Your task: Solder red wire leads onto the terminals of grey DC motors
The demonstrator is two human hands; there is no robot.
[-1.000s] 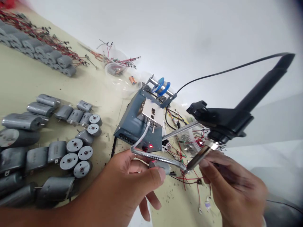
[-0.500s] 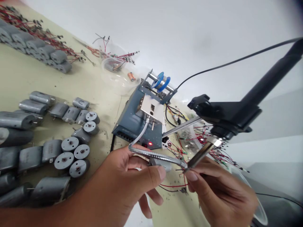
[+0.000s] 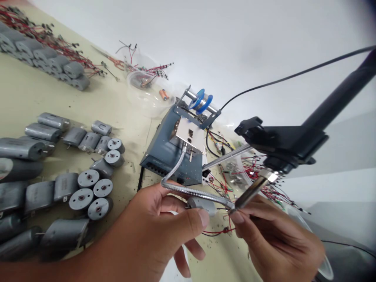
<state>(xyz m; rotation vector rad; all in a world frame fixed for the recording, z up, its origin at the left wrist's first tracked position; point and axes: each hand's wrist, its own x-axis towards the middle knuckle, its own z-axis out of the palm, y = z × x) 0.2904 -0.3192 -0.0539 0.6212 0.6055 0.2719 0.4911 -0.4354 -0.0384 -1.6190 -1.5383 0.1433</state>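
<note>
My left hand (image 3: 173,231) grips a small grey DC motor (image 3: 202,205) between thumb and fingers. A pinch of my right hand (image 3: 273,235) holds thin wires just below the soldering iron tip. Red wire (image 3: 211,232) hangs between the hands, with a small dark piece on it. The soldering iron (image 3: 252,190) is clamped in a black stand arm and points down at the motor's right end. A flexible metal solder guide tube (image 3: 194,191) reaches over my left hand to the tip. Exact contact at the tip is hidden by my right fingers.
Behind stands a blue-grey solder feeder (image 3: 164,145) with a blue solder spool (image 3: 201,102). Several grey motors (image 3: 88,178) lie at left, others stacked (image 3: 47,55) at the back beside red wires. A clear plastic tub (image 3: 149,98) and wire bundles (image 3: 258,168) surround the feeder.
The feeder's red light has gone out. The motor in my left hand has shifted slightly right, towards the iron tip, and the loose wire's dark piece has moved up.
</note>
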